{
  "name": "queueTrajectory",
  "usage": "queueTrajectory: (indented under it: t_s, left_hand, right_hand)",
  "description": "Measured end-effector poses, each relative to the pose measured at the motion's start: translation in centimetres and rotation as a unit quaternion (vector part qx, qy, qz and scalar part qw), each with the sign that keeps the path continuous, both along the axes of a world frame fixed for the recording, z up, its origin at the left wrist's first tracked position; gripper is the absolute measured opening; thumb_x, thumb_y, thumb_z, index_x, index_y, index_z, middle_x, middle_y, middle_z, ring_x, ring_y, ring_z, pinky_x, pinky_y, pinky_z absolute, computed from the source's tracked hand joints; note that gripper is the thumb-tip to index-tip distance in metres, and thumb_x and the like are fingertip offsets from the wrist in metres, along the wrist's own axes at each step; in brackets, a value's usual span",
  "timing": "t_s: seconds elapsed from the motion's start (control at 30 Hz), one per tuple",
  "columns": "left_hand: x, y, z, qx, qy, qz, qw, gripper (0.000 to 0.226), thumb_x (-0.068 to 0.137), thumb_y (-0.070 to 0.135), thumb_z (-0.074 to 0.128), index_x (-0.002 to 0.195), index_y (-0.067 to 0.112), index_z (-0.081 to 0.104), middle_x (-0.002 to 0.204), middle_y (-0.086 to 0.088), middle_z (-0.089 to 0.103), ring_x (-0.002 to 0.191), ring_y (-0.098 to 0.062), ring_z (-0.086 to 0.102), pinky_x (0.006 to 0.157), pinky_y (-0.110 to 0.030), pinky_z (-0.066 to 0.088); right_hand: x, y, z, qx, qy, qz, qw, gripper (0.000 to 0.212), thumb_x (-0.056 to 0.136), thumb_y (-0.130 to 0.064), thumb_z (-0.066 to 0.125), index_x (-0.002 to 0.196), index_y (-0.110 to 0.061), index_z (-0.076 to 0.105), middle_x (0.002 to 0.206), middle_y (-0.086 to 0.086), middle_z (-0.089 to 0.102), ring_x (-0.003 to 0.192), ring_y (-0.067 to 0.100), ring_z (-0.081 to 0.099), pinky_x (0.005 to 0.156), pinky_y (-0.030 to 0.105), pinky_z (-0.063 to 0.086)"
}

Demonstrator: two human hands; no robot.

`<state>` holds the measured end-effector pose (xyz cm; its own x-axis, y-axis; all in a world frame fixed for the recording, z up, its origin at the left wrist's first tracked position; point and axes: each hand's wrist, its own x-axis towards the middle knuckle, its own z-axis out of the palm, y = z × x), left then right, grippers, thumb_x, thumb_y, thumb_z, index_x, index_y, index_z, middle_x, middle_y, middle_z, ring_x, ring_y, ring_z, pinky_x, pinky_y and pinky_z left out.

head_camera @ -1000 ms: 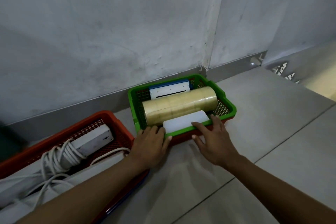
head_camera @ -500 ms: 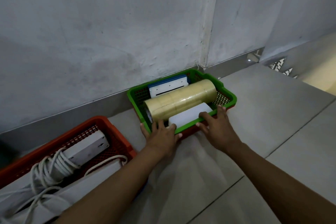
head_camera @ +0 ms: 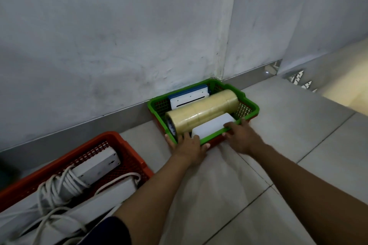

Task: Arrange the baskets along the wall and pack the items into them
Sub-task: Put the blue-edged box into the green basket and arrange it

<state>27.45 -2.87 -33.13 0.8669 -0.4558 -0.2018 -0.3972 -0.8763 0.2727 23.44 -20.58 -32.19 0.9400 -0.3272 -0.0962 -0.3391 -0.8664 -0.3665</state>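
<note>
Both hands are gripping the near rim of the green basket [head_camera: 251,106], which is sitting on the tiled floor [head_camera: 298,165] with its far side close against the wall [head_camera: 119,36]: the left hand [head_camera: 188,148] is curling fingers over the near-left corner, the right hand [head_camera: 242,136] is hooking fingers over the rim further right. Inside are lying a stack of tape rolls [head_camera: 203,112], a white block [head_camera: 211,127] and a blue-and-white box [head_camera: 189,97]. The red basket [head_camera: 111,139], holding white power strips [head_camera: 95,167] with coiled cords, is standing well apart to the left.

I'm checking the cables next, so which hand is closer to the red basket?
Left. The left hand grips the green basket's near left corner, on the side facing the red basket; the right hand holds the same rim farther right.
</note>
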Motion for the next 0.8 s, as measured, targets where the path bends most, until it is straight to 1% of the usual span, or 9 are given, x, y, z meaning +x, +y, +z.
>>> queueTrajectory:
  t_s: [0.07, 0.13, 0.2, 0.27, 0.43, 0.57, 0.7, 0.73, 0.8]
  left_hand:
    - [-0.4, 0.8, 0.5, -0.051, 0.0, -0.006, 0.999, 0.052, 0.093, 0.057, 0.032, 0.124, 0.018, 0.047, 0.139, -0.013, 0.038, 0.135, -0.033, 0.029, 0.11, -0.067, -0.004]
    - [-0.8, 2.1, 0.9, -0.104, -0.011, -0.014, 0.994, 0.049, 0.093, 0.053, 0.038, 0.122, 0.016, 0.048, 0.135, -0.012, 0.04, 0.129, -0.031, 0.037, 0.114, -0.055, 0.017]
    - [-1.6, 4.0, 1.5, -0.125, -0.025, -0.05, 0.991, 0.045, 0.093, 0.047, 0.044, 0.121, 0.012, 0.048, 0.133, -0.012, 0.039, 0.123, -0.029, 0.042, 0.106, -0.041, 0.036]
    - [-2.5, 6.4, 1.9, -0.1, -0.051, -0.092, 0.989, 0.047, 0.093, 0.044, 0.046, 0.127, 0.012, 0.045, 0.141, -0.012, 0.033, 0.128, -0.028, 0.038, 0.107, -0.037, 0.036]
    - [-6.1, 13.7, 3.5, 0.041, -0.114, -0.117, 0.986, 0.067, 0.093, 0.052, 0.038, 0.146, 0.013, 0.023, 0.157, -0.009, 0.016, 0.144, -0.021, 0.017, 0.118, -0.033, 0.015]
    - [-10.5, 20.9, 3.9, 0.111, -0.095, -0.082, 0.986, 0.077, 0.092, 0.06, 0.03, 0.15, 0.012, 0.009, 0.16, -0.009, 0.004, 0.148, -0.021, 0.001, 0.12, -0.036, 0.002]
    - [-15.2, 28.3, 3.4, 0.178, -0.032, -0.06, 0.982, 0.086, 0.086, 0.073, 0.019, 0.15, 0.02, -0.002, 0.161, -0.006, -0.003, 0.148, -0.019, -0.006, 0.118, -0.037, -0.004]
    - [-16.4, 30.0, 3.3, 0.194, -0.029, -0.07, 0.978, 0.086, 0.084, 0.075, 0.018, 0.15, 0.023, -0.002, 0.161, -0.006, 0.0, 0.148, -0.02, -0.001, 0.118, -0.04, 0.001]
    - [-18.1, 32.0, 3.3, 0.223, -0.098, -0.089, 0.966, 0.081, 0.084, 0.075, 0.022, 0.149, 0.028, 0.014, 0.155, -0.008, 0.029, 0.142, -0.021, 0.029, 0.113, -0.043, 0.028]
  right_hand:
    - [-1.5, 0.9, 0.3, 0.0, 0.024, 0.027, 0.999, 0.064, 0.089, -0.042, 0.054, 0.146, -0.035, 0.026, 0.158, 0.016, 0.006, 0.143, 0.036, 0.021, 0.112, 0.052, 0.031]
    - [-3.5, 2.1, 0.3, -0.006, 0.053, 0.068, 0.996, 0.072, 0.087, -0.043, 0.056, 0.147, -0.041, 0.015, 0.16, 0.014, 0.002, 0.145, 0.033, 0.018, 0.112, 0.051, 0.031]
    - [-5.5, 3.4, 0.4, -0.023, 0.069, 0.108, 0.992, 0.075, 0.087, -0.046, 0.056, 0.147, -0.044, 0.011, 0.161, 0.011, 0.003, 0.144, 0.032, 0.021, 0.11, 0.051, 0.033]
    - [-6.6, 5.0, 1.1, -0.031, 0.068, 0.148, 0.986, 0.08, 0.085, -0.048, 0.058, 0.146, -0.045, 0.008, 0.161, 0.008, 0.003, 0.143, 0.03, 0.024, 0.107, 0.049, 0.035]
    - [-7.0, 11.2, 3.8, -0.015, 0.011, 0.269, 0.963, 0.095, 0.076, -0.051, 0.066, 0.148, -0.039, 0.005, 0.161, 0.003, 0.007, 0.14, 0.028, 0.029, 0.107, 0.043, 0.036]
    - [-7.5, 18.4, 4.2, -0.063, -0.028, 0.408, 0.911, 0.089, 0.072, -0.052, 0.068, 0.146, -0.028, 0.023, 0.158, 0.006, 0.02, 0.139, 0.026, 0.031, 0.111, 0.04, 0.031]
    - [-9.1, 23.9, 2.8, -0.133, 0.007, 0.5, 0.856, 0.052, 0.08, -0.043, 0.062, 0.123, -0.016, 0.052, 0.134, 0.015, 0.045, 0.119, 0.034, 0.049, 0.102, 0.042, 0.036]
    - [-9.5, 24.7, 2.3, -0.134, 0.015, 0.497, 0.857, 0.047, 0.082, -0.042, 0.061, 0.119, -0.014, 0.053, 0.125, 0.015, 0.049, 0.11, 0.034, 0.053, 0.094, 0.042, 0.04]
    - [-9.9, 25.2, 1.9, -0.121, 0.015, 0.473, 0.873, 0.045, 0.085, -0.044, 0.058, 0.116, -0.012, 0.054, 0.118, 0.015, 0.05, 0.1, 0.033, 0.056, 0.084, 0.039, 0.045]
